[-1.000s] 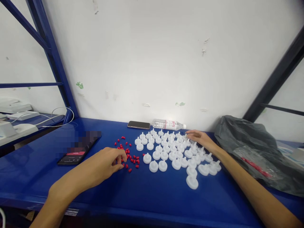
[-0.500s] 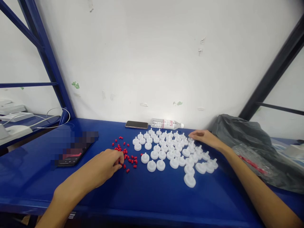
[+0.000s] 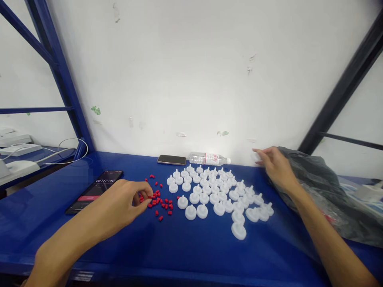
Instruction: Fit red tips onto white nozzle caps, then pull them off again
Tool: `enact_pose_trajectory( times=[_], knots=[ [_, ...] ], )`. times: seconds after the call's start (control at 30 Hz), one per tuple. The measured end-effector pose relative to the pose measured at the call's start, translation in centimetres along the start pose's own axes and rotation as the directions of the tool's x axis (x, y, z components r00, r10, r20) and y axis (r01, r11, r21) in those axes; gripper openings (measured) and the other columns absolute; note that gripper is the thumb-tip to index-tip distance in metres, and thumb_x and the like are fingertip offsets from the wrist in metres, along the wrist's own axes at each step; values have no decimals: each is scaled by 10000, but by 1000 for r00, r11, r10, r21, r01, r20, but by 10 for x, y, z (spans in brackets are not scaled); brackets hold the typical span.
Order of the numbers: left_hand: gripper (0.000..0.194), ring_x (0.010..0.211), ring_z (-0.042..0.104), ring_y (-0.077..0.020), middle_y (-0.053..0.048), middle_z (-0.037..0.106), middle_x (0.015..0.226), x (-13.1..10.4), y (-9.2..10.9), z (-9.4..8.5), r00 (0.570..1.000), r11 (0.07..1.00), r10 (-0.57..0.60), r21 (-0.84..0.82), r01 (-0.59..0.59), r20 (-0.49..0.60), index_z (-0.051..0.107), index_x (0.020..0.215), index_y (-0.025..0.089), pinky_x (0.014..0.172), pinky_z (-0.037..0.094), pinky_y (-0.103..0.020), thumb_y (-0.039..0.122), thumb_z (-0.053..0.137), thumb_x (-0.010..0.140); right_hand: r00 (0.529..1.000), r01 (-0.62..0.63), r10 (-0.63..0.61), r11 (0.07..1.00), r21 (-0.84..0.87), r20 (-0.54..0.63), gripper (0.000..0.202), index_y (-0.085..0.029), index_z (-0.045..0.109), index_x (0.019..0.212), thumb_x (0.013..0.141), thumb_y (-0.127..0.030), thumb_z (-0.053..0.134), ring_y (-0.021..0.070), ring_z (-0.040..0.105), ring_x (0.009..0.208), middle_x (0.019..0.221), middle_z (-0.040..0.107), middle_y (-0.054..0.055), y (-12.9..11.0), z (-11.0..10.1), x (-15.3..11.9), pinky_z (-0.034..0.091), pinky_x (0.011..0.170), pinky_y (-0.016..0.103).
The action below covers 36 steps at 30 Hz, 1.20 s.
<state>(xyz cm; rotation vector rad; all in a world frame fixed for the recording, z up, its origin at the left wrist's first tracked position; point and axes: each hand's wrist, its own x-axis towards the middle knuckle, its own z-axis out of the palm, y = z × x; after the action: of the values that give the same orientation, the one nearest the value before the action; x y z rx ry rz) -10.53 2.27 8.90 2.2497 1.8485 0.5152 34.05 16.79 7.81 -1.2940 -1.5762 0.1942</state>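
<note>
My left hand (image 3: 133,199) is above the left edge of a scatter of small red caps (image 3: 158,201). Thumb and forefinger are pinched together, with a bit of red showing between the tips. Many white round caps with thin spouts (image 3: 202,211) stand spouts up across the middle of the blue table. At the back right, my right hand (image 3: 273,165) is raised off the table and pinches one white spouted cap (image 3: 256,157), blurred and partly hidden by the fingers.
A phone with a running timer (image 3: 89,195) lies on the left, partly behind my left forearm. Against the wall are a second phone (image 3: 171,160) and a plastic bottle (image 3: 206,158) on its side. A dark plastic bag (image 3: 311,175) sits to the right, beside my right arm.
My right hand has lifted from the back of the white caps and moved right with one in its fingers. My left hand has risen slightly from the red caps.
</note>
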Motion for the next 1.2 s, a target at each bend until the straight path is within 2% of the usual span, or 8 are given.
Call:
enact_pose_trajectory(
  times=[0.07, 0.13, 0.23, 0.33, 0.47, 0.63, 0.87, 1.2],
  knots=[
    [194, 608, 629, -161, 36, 740, 744, 0, 8, -5, 999, 999, 26, -38, -28, -44, 751, 936, 314, 581, 428, -255, 406, 583, 907, 991, 110, -107, 993, 39, -75, 275, -267, 507, 933, 972, -537, 543, 262, 736, 986, 1239, 735, 117, -37, -10, -19, 558, 867, 408],
    [196, 521, 563, -142, 41, 716, 673, 0, 17, -8, 993, 996, 60, -62, -67, -102, 766, 911, 306, 534, 400, -253, 416, 605, 898, 981, 185, -180, 981, 61, -76, 225, -272, 554, 964, 986, -495, 564, 261, 662, 1179, 1244, 722, 85, -74, -16, -44, 519, 958, 400],
    [227, 496, 523, -127, 39, 720, 674, 0, 25, -8, 972, 990, 74, -103, -99, -222, 778, 946, 303, 496, 374, -246, 465, 625, 900, 973, 227, -225, 973, 35, -40, 233, -267, 641, 988, 978, -493, 588, 240, 687, 1037, 1130, 731, 46, -115, -11, -81, 530, 876, 367],
    [259, 461, 478, -109, 41, 739, 694, -2, 25, -6, 959, 984, 33, -158, -80, -280, 783, 1006, 303, 469, 368, -239, 491, 645, 896, 973, 221, -225, 973, 59, 60, 238, -263, 662, 1031, 986, -484, 585, 204, 700, 846, 941, 739, 23, -134, 10, -105, 520, 708, 300],
    [235, 506, 537, -107, 39, 762, 720, -4, 28, -3, 949, 968, 18, -232, -96, -316, 802, 967, 298, 510, 424, -223, 477, 670, 892, 937, 202, -210, 978, 55, 280, 242, -302, 635, 1155, 985, -470, 600, 182, 685, 734, 826, 720, -25, -144, 51, -122, 509, 680, 290],
    [212, 525, 570, -109, 50, 740, 663, -2, 42, 6, 959, 922, 63, -351, -162, -275, 797, 1011, 282, 527, 455, -210, 424, 716, 876, 908, 198, -207, 978, 61, 365, 447, -372, 563, 1312, 922, -563, 667, 203, 691, 854, 900, 726, -39, -151, 81, -139, 523, 767, 314],
    [135, 624, 621, -112, 32, 766, 795, 1, 58, 17, 956, 851, 221, -439, -286, -195, 786, 865, 247, 571, 476, -210, 350, 707, 903, 881, 289, -321, 947, 142, 347, 557, -336, 550, 1348, 881, -599, 703, 215, 686, 816, 860, 731, -25, -153, 89, -145, 515, 822, 363],
    [126, 650, 645, -120, 43, 777, 822, -2, 59, 21, 969, 851, 192, -464, -244, -157, 797, 903, 283, 568, 473, -216, 372, 708, 905, 892, 296, -351, 929, 221, 285, 448, -357, 568, 1293, 914, -568, 676, 216, 688, 865, 889, 726, -37, -156, 91, -150, 498, 811, 341]
  ],
)
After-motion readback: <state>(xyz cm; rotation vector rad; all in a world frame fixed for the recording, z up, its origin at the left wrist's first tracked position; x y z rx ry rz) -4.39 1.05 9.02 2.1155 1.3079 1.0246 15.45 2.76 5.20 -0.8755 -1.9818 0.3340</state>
